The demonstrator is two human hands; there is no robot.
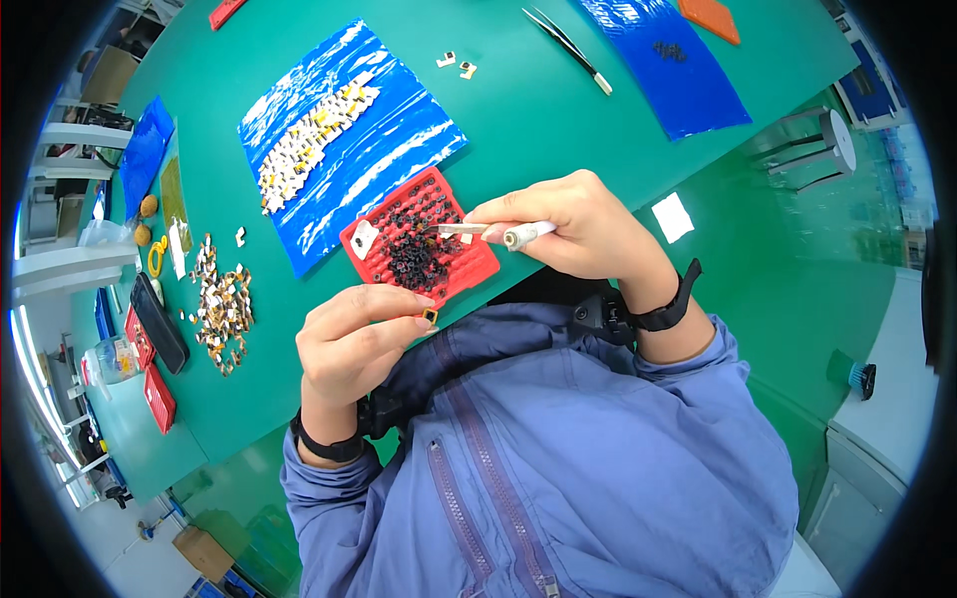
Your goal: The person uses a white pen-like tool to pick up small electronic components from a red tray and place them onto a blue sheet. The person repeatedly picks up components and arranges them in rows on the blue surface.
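Note:
Between the thumb and fingertips of my left hand (359,337) is a small yellow-edged part with a dark middle (431,316). It is held just off the near edge of a red ribbed tray (477,271). Many small black ring-like pieces (417,261) lie heaped and scattered in that tray. My right hand (578,224) is closed on slim pointed tweezers (461,228) whose tips reach over the black pieces. The same hand also grips a white pen-like tool (528,235). A white piece (365,239) lies at the tray's left side.
Behind the tray, a blue sheet (399,120) bears rows of small white parts (314,135). A loose pile of parts (221,304) lies left. Spare tweezers (568,50) and another blue sheet (688,95) lie far right. A black case (159,324) and yellow scissors (157,256) lie far left.

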